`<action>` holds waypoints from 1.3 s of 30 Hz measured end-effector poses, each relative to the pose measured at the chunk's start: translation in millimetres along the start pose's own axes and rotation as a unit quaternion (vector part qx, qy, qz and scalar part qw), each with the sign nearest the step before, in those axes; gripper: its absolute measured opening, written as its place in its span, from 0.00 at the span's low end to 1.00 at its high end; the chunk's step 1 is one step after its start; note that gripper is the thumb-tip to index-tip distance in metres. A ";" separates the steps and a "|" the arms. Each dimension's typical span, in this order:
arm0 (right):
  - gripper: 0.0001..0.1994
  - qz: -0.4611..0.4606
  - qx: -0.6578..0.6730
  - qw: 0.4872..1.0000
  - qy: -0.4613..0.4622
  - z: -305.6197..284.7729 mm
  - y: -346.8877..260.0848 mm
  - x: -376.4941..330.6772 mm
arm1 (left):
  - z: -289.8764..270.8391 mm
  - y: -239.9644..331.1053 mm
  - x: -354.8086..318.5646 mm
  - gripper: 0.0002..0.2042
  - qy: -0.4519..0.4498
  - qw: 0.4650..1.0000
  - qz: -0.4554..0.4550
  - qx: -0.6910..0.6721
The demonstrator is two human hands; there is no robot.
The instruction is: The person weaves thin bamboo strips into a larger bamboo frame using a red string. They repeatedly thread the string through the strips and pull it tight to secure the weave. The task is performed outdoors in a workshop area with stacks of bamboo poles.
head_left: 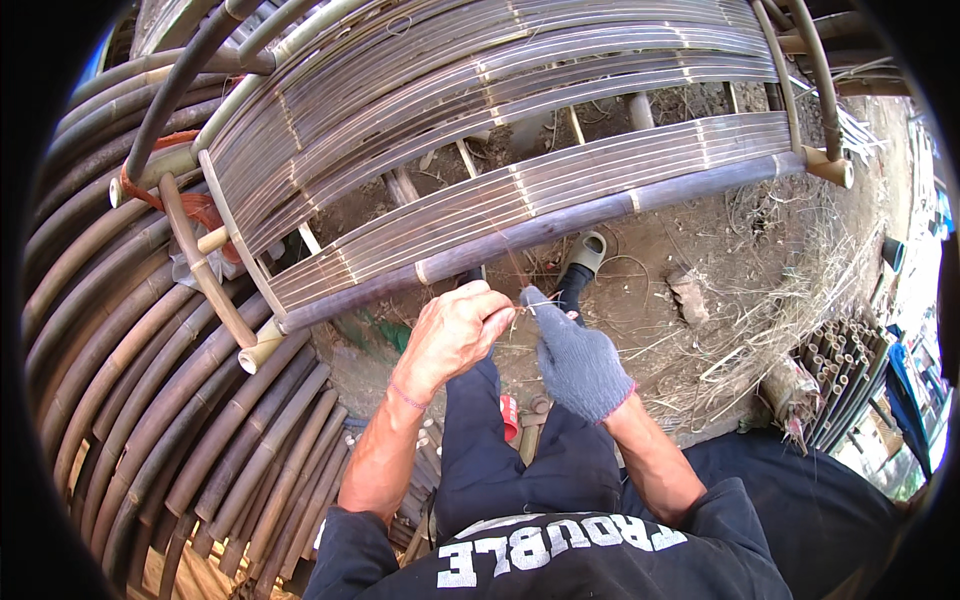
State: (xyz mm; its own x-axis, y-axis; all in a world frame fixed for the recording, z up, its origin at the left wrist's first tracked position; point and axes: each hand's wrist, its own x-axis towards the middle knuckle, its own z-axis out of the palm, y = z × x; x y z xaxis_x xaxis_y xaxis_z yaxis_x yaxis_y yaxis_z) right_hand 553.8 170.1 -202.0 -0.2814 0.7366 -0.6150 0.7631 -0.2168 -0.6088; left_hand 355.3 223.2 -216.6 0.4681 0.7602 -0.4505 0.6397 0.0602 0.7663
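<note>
My bare left hand (452, 335) is closed in a pinch, its thumb and fingertips pressed together on a thin strand (519, 307). Facing it, my right hand (580, 362), in a grey knit glove, is also closed on the strand, with the fingertips close to those of the left. A faint reddish line rises from between the hands toward the dark bamboo front pole (540, 222) of a long bamboo seat. Behind that pole lie split-bamboo slats (560, 185), crossed by pale ties. Both hands are just in front of the pole, apart from it.
Many brown bamboo poles (120, 330) are stacked at the left. Thin cut bamboo tubes (845, 355) are bundled at the right, beside dry straw (760, 340). A red container (509, 415) stands by my legs. A grey clog (588, 251) is on the dirt ground.
</note>
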 end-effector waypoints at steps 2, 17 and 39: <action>0.30 -0.024 -0.007 0.995 0.096 0.7 3.9 -16.5 | 1.8 8.2 -4.7 0.07 -0.012 0.999 0.003 -0.031; 0.04 -0.009 0.113 0.981 0.155 -18.5 -8.2 -38.1 | 46.9 50.4 -33.0 0.08 0.103 0.951 -0.078 -0.282; 0.11 -0.067 0.275 0.959 0.027 -10.5 0.9 34.2 | 21.9 15.4 -25.8 0.07 0.230 0.948 -0.077 -0.205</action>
State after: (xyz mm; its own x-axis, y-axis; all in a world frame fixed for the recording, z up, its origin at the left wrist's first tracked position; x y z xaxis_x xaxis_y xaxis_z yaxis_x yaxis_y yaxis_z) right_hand 550.9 201.8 -218.4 -0.3142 0.8104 -0.4944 0.2957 -0.4113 -0.8622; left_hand 366.4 190.3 -203.3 0.0123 0.9183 -0.3957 0.3442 0.3676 0.8639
